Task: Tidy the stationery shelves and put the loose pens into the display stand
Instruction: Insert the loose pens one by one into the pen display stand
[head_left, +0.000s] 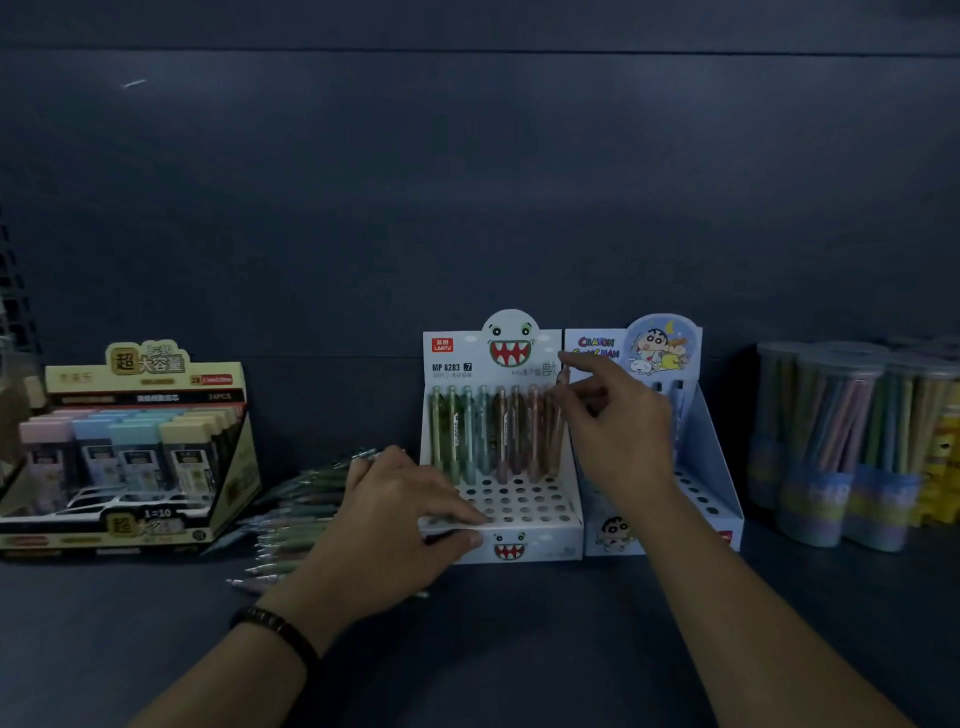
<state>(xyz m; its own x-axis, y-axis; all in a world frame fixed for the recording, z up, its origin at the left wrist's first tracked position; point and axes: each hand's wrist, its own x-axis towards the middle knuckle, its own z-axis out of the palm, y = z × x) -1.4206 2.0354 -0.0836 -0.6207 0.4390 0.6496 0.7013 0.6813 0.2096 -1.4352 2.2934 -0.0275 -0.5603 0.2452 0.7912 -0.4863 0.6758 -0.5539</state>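
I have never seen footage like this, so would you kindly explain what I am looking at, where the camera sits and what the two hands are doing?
There is no machine here: a person works with bare hands. The single picture comes from a camera worn on the head, looking forward and down at a dark shelf. The left hand holds the front edge of the white display stand, with its fingers on top and its thumb on the front. The right hand pinches a pen near its top, at the right end of the stand's back row of pens. Loose pens lie in a heap left of the stand. Further left stands a box of pastel cases. To the right are a blue cartoon stand and clear tubs of pencils.
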